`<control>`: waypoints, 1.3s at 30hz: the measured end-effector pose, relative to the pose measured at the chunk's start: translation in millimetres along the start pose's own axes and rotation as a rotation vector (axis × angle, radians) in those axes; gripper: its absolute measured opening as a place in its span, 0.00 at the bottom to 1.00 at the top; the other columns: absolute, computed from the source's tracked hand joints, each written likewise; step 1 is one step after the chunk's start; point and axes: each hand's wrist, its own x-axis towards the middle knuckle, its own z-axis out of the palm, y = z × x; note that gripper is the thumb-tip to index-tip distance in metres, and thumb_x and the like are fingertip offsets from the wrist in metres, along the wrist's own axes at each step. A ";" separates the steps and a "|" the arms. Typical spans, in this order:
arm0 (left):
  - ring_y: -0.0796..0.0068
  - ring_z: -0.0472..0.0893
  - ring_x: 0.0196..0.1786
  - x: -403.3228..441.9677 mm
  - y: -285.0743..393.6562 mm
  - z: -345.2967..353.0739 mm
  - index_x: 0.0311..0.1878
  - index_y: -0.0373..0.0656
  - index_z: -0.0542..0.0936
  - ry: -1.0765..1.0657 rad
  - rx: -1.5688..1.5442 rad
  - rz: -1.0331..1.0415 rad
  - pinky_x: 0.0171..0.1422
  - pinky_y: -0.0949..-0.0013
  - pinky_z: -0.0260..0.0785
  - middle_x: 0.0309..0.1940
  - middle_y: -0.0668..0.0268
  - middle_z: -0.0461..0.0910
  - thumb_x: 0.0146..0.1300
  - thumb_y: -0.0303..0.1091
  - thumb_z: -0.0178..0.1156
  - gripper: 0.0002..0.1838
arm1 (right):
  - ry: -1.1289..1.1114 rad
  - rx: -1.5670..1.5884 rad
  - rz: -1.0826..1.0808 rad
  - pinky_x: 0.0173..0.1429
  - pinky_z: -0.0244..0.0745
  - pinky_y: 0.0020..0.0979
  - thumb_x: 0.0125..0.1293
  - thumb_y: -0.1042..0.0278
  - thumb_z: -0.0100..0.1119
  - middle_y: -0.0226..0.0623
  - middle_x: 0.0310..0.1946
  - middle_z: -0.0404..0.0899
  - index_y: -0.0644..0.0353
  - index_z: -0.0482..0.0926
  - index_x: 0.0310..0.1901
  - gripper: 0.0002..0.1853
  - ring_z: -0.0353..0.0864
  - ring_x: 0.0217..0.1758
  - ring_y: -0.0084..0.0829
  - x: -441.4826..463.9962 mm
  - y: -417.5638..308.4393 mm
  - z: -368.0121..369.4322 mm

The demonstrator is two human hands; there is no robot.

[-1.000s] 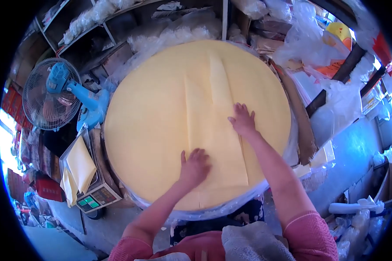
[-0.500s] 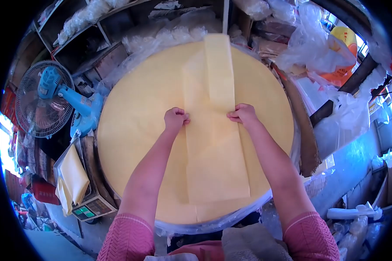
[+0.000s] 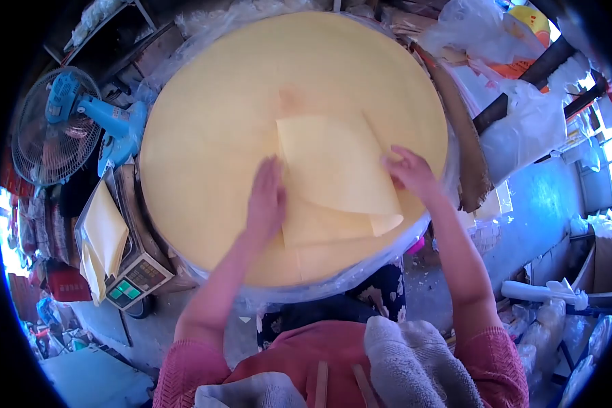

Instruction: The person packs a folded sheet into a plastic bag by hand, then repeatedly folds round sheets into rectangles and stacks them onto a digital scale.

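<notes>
A large round stack of pale yellow sheets (image 3: pixel 211 143) lies in front of me. On it rests a folded yellow sheet (image 3: pixel 333 163), its near right corner curling up. My left hand (image 3: pixel 268 197) is beside the folded sheet's left edge, slightly blurred, its fingers pointing away from me and close together; whether it pinches anything is unclear. At the right edge, my right hand (image 3: pixel 409 170) is held with its fingers apart and nothing visible in it.
A blue fan (image 3: pixel 112 122) stands at the left. Below it, a scale (image 3: pixel 143 279) bears folded yellow sheets (image 3: pixel 105 228). Plastic bags (image 3: pixel 530 129) and a cardboard edge (image 3: pixel 472 156) border the stack's right side. A white roll (image 3: pixel 540 292) lies at the lower right.
The long folded strip is now a shorter, wider folded piece with a curled corner. Both hands have left their pinching pose at its sides; the right fingers have spread. The view has shifted.
</notes>
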 end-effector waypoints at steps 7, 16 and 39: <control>0.51 0.62 0.69 -91.6 59.6 6.0 0.63 0.43 0.68 -0.297 0.002 0.232 0.71 0.47 0.53 0.67 0.55 0.63 0.60 0.36 0.58 0.27 | 0.129 -0.094 -0.258 0.38 0.77 0.30 0.55 0.67 0.66 0.41 0.32 0.81 0.68 0.70 0.58 0.29 0.80 0.31 0.30 -19.7 36.1 48.8; 0.49 0.51 0.74 -28.2 51.6 -2.8 0.66 0.41 0.63 -0.259 0.152 0.242 0.75 0.47 0.43 0.70 0.52 0.55 0.59 0.49 0.59 0.36 | 0.255 -0.522 -0.391 0.58 0.68 0.39 0.60 0.68 0.60 0.43 0.56 0.69 0.58 0.67 0.63 0.28 0.69 0.57 0.39 -36.3 25.6 81.8; 0.55 0.64 0.68 -43.0 60.6 -74.4 0.65 0.44 0.67 -0.835 -0.232 0.102 0.71 0.59 0.57 0.64 0.55 0.67 0.59 0.30 0.53 0.27 | -0.360 -0.488 -0.848 0.73 0.51 0.48 0.52 0.80 0.59 0.30 0.62 0.72 0.47 0.73 0.60 0.30 0.64 0.69 0.35 -78.5 61.6 24.5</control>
